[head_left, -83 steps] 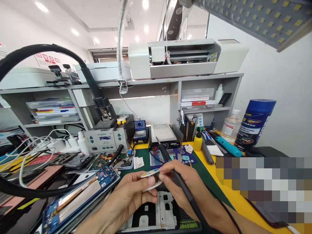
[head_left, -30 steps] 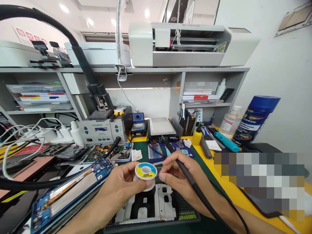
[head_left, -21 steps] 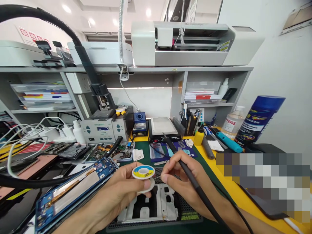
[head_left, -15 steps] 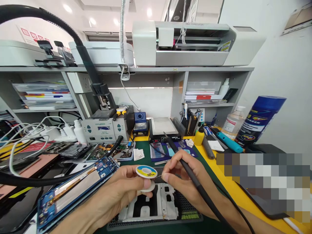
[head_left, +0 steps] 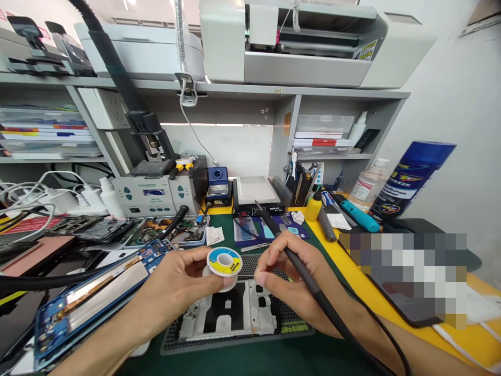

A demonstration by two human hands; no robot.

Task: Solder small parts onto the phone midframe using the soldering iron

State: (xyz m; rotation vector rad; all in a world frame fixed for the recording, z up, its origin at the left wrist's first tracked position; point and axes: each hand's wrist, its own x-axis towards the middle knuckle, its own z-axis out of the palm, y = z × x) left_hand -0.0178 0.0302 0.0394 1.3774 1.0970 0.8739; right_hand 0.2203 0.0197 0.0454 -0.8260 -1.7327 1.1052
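My left hand (head_left: pixel 178 284) is closed round a small spool of solder wire (head_left: pixel 224 262) with a blue and yellow label, held above a silver phone frame (head_left: pixel 230 315). The frame lies on a black perforated mat (head_left: pixel 291 326). My right hand (head_left: pixel 291 284) grips a black soldering iron (head_left: pixel 297 261) whose tip points up and away towards the back of the bench. Its thumb and forefinger pinch together just right of the spool, on what looks like the fine wire end.
An opened blue phone (head_left: pixel 92 295) lies at the left by a black hose. A soldering station (head_left: pixel 151 194), a small heating plate (head_left: pixel 258 194), a tool holder (head_left: pixel 303 183), a blue spray can (head_left: pixel 410 180) and a clear bottle (head_left: pixel 364 187) stand along the back. A dark phone (head_left: pixel 407 300) lies at the right.
The view has dipped and come closer to the bench. The spool has tipped so its label faces me more. Both hands stay together over the phone frame.
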